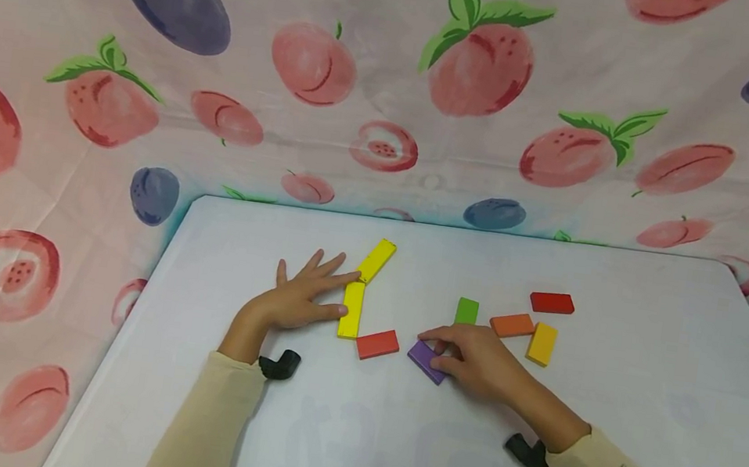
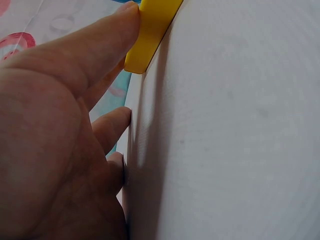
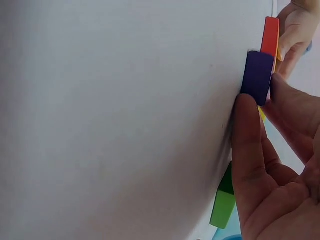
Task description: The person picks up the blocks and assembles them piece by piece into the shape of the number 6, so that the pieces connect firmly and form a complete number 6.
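Two yellow blocks (image 1: 350, 317) lie end to end at an angle, the far one leaning off to the right. My left hand (image 1: 298, 298) is spread beside them; its thumb touches the near block's side and its index fingertip rests where the two meet. In the left wrist view the thumb tip presses a yellow block (image 2: 150, 37). A light red block (image 1: 377, 344) lies by the near yellow block's lower end. My right hand (image 1: 482, 358) pinches a purple block (image 1: 425, 362) between thumb and fingers, just right of the red one. The right wrist view shows this purple block (image 3: 257, 77) close up.
Beyond the right hand lies a green block (image 1: 467, 311), partly covered by it. Further right are an orange block (image 1: 511, 325), an amber block (image 1: 541, 344) and a dark red block (image 1: 552, 303). A fruit-print cloth (image 1: 424, 177) hangs behind the white table (image 1: 362, 437).
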Motion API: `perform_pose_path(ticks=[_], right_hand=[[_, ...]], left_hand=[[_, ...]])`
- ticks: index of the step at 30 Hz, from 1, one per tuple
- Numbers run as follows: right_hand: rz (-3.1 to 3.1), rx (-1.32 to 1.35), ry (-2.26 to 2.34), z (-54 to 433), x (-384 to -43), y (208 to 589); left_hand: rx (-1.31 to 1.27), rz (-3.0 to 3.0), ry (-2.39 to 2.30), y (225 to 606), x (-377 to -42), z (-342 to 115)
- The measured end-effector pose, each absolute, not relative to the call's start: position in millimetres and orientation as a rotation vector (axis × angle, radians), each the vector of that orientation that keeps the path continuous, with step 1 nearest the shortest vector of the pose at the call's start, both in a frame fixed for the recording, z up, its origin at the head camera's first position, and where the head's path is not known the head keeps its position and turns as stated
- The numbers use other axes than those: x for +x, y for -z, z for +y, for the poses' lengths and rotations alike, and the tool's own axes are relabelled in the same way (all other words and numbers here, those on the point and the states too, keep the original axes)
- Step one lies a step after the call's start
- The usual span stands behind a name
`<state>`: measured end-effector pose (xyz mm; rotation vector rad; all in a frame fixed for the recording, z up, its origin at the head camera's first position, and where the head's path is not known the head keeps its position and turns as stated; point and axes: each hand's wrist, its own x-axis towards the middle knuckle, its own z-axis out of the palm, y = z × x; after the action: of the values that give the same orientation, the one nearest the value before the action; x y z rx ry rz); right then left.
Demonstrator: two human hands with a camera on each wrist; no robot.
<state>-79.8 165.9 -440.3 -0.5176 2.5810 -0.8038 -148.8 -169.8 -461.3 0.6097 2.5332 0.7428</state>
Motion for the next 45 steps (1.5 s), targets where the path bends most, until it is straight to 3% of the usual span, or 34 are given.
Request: perform_pose_path(ticks=[45], right_hand=[[2.435, -0.631, 0.701, 172.0, -84.6, 443.4]], left_hand=[[0.599, 2.535, -0.733, 461.2, -149.2, -169.7]])
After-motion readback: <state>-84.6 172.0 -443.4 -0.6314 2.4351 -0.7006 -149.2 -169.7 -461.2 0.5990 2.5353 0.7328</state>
